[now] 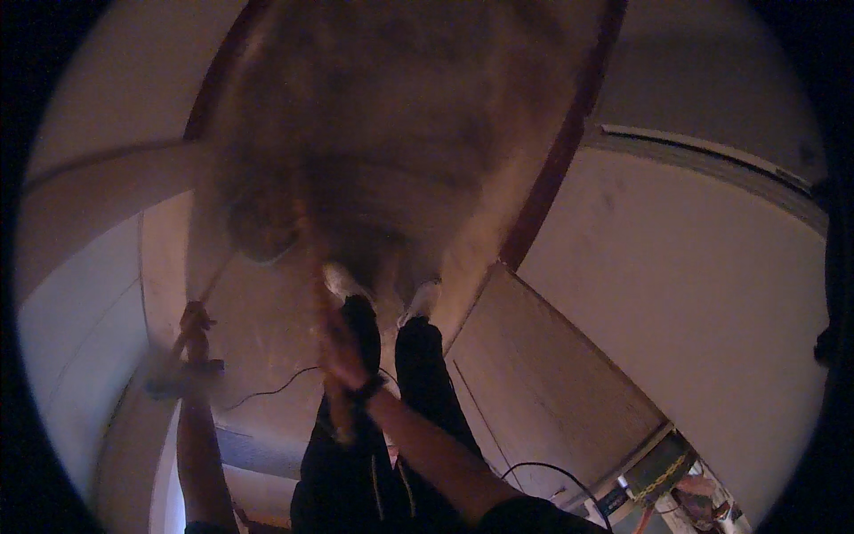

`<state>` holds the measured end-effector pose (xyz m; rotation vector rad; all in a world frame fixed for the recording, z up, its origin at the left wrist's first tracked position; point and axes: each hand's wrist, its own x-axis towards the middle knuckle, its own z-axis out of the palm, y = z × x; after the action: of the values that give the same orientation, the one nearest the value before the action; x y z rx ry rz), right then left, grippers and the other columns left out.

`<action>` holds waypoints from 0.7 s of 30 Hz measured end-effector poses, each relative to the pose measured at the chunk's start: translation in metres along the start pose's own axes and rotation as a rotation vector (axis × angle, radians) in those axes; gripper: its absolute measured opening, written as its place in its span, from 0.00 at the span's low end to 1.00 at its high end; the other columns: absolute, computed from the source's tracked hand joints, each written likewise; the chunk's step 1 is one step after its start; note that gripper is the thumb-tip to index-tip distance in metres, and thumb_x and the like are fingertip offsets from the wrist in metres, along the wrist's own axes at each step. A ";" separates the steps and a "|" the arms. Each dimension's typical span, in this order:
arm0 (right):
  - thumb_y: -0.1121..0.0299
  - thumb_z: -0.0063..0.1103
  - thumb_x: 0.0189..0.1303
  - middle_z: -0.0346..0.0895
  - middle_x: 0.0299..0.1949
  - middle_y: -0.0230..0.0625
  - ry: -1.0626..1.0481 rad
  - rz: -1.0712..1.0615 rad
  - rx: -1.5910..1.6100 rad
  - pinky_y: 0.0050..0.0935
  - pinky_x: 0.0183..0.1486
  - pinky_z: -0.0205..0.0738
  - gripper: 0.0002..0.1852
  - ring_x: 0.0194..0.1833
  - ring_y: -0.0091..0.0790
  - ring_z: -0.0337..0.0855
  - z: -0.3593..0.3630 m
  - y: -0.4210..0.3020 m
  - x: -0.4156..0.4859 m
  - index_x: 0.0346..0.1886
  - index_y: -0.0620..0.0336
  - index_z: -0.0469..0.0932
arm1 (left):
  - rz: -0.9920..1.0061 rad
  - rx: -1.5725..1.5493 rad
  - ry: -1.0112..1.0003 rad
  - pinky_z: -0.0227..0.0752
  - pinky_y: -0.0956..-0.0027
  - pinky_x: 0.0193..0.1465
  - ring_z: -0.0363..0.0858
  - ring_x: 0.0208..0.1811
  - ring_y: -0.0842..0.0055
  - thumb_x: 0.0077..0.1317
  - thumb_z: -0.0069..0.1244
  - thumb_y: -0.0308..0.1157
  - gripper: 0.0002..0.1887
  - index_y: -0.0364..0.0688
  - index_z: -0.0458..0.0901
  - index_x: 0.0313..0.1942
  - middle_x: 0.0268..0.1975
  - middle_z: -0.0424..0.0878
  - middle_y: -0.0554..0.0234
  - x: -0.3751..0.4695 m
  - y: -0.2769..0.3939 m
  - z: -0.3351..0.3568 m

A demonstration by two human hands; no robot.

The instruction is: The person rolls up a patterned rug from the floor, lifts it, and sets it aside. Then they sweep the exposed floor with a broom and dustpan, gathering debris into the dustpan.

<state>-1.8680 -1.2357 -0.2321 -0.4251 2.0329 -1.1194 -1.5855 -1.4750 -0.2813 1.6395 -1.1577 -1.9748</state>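
Observation:
My right hand (343,354), a dark band at its wrist, is closed around a long wooden handle (340,414). The handle slants up past my shoe, and its far end fades into blur. On the left, my left hand (195,317) is curled around what looks like a thin stick (215,280). A blurred grey-blue object (170,382) overlaps that forearm; I cannot tell what it is. Near the far end of the stick is a dark round thing (263,223) with a pale lower rim, too blurred to name.
My pale shoes (420,297) stand on a dim, stained floor (260,320). A thin cable (287,382) crosses behind them. Dark red skirting (550,190) edges the right wall. A wooden panel (567,354) stands at right, near a yellow chain (660,480) and a black cable (567,469).

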 end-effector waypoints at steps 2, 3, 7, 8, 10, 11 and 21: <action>0.51 0.45 0.71 0.75 0.30 0.33 -0.036 0.311 0.326 0.32 0.24 0.74 0.26 0.25 0.32 0.77 -0.042 0.028 0.035 0.67 0.51 0.64 | 0.056 0.136 0.041 0.73 0.74 0.30 0.72 0.23 0.79 0.72 0.43 0.41 0.13 0.42 0.77 0.37 0.22 0.73 0.69 0.002 -0.026 -0.013; 0.51 0.45 0.71 0.76 0.32 0.35 -0.132 0.779 0.469 0.34 0.28 0.76 0.25 0.29 0.35 0.78 -0.059 0.046 0.054 0.64 0.56 0.66 | 0.099 0.233 0.062 0.74 0.72 0.30 0.74 0.23 0.77 0.73 0.43 0.41 0.13 0.41 0.77 0.39 0.23 0.74 0.67 0.001 -0.038 -0.015; 0.56 0.42 0.72 0.78 0.36 0.43 -0.276 0.204 -0.386 0.38 0.35 0.76 0.22 0.37 0.43 0.80 -0.004 0.097 0.086 0.60 0.60 0.67 | 0.100 0.275 0.153 0.74 0.68 0.32 0.72 0.25 0.77 0.72 0.43 0.42 0.13 0.42 0.77 0.41 0.25 0.73 0.68 -0.009 -0.062 -0.001; 0.58 0.43 0.70 0.77 0.40 0.48 -0.387 0.131 -0.529 0.40 0.40 0.75 0.22 0.40 0.47 0.79 0.020 0.102 0.083 0.61 0.61 0.67 | 0.086 0.257 0.175 0.74 0.68 0.33 0.72 0.25 0.78 0.72 0.43 0.43 0.13 0.43 0.77 0.41 0.25 0.72 0.69 -0.009 -0.061 0.006; 0.61 0.46 0.67 0.75 0.49 0.55 -0.528 0.086 -0.517 0.42 0.49 0.73 0.25 0.46 0.54 0.78 0.056 0.094 0.047 0.65 0.62 0.63 | 0.057 0.213 0.224 0.74 0.66 0.35 0.70 0.26 0.80 0.71 0.43 0.44 0.13 0.44 0.77 0.41 0.27 0.70 0.71 -0.009 -0.055 0.017; 0.63 0.47 0.66 0.74 0.54 0.58 -0.563 0.137 -0.372 0.43 0.54 0.72 0.27 0.49 0.57 0.78 0.063 0.082 0.029 0.67 0.61 0.61 | 0.045 0.191 0.248 0.74 0.66 0.36 0.69 0.27 0.81 0.71 0.43 0.44 0.14 0.44 0.76 0.42 0.27 0.69 0.71 -0.011 -0.051 0.020; 0.57 0.42 0.72 0.72 0.57 0.41 -0.007 0.451 0.313 0.36 0.57 0.70 0.25 0.55 0.41 0.73 -0.182 -0.001 0.269 0.68 0.55 0.62 | 0.429 1.234 0.263 0.72 0.74 0.37 0.70 0.35 0.82 0.73 0.40 0.35 0.10 0.39 0.72 0.47 0.34 0.70 0.70 -0.037 -0.086 -0.004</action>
<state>-2.1812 -1.2937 -0.2962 0.1807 1.7821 -1.1160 -1.5501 -1.3978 -0.3208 1.7382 -2.5666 -0.6641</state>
